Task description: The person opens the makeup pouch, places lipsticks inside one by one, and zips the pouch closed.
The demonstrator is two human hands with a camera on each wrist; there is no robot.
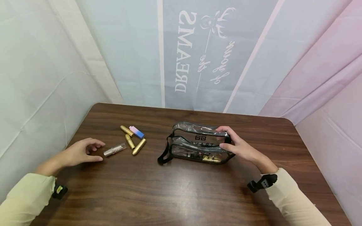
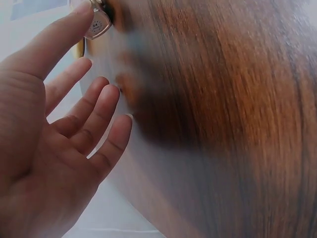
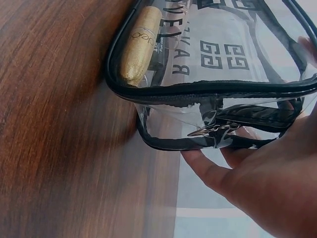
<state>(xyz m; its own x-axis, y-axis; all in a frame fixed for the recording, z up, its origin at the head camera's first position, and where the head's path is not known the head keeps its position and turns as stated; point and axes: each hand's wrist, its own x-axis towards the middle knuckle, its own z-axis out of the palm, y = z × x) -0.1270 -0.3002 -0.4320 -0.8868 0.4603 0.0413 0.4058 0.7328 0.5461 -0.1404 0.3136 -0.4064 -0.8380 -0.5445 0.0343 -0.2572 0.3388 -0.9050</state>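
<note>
My left hand is held over the left side of the table, fingers loosely bent and apart, with nothing in its grasp. Just right of its fingertips lies a silver lipstick tube with a clear cap; its labelled base shows near the thumb in the left wrist view. At the right end of a clear, black-trimmed toiletry bag, my right hand grips the side between thumb and fingers. A gold bullet-shaped tube lies inside the bag, along its near side.
Beyond the silver tube lie gold bullet-shaped tubes and a pink-to-blue tube. A black strap hangs off the bag's left end. Behind the brown wooden table hangs a printed cloth.
</note>
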